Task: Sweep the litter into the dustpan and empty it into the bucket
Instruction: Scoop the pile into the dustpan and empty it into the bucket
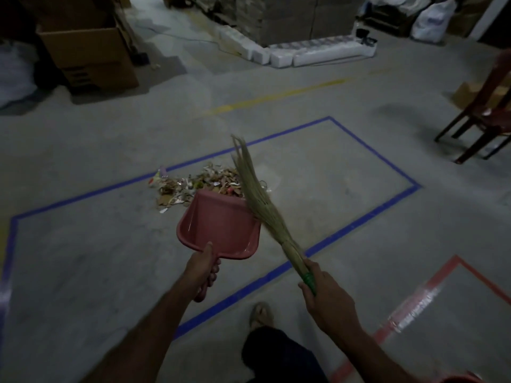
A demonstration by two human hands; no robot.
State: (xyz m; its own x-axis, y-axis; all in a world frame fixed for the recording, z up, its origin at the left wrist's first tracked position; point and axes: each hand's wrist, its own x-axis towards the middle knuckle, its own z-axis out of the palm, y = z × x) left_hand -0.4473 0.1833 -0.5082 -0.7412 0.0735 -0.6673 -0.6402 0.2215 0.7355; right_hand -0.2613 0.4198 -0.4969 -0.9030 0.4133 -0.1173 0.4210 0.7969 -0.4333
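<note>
Our left hand point(199, 268) wrapped tight round dustpan point(219, 225) handle, pan mouth facing away toward litter point(193, 183). Our right hand point(322, 288) gripped broom point(260, 205) by green end; bristles slanted up and left, tips over far side of pile. Litter lay just past pan lip, inside blue tape point(387, 205). Left hand nearer pile. We saw no bucket clearly. Next, we guessed: pull broom back toward pan.

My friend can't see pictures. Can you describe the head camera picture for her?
A person's left hand holds a pink dustpan and the right hand holds a grass broom above a litter pile inside a blue-taped rectangle on a concrete floor.
</note>
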